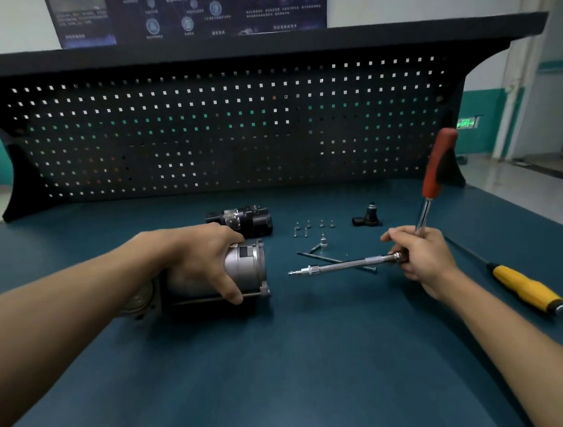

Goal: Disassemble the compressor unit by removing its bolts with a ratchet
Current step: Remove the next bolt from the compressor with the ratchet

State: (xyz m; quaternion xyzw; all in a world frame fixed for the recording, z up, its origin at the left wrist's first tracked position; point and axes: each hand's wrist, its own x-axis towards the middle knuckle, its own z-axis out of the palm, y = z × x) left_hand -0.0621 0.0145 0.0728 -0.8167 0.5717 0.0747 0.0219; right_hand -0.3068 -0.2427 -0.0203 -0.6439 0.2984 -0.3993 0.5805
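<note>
Currently, left hand (202, 259) clamps the compressor (244, 268) on its side left of tabletop (305, 366) centre, right hand (418, 258) grips the ratchet (437, 164) head; its long extension (340, 265), entering askew, could slip and round a bolt.

The head of the ratchet (438, 165) hides inside the right hand (421, 256); the left forearm (75, 302) covers one end of the compressor (246, 268).

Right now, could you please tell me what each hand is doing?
Left hand: holds the compressor, fingers curled over it.
Right hand: grips the ratchet near its head.
</note>
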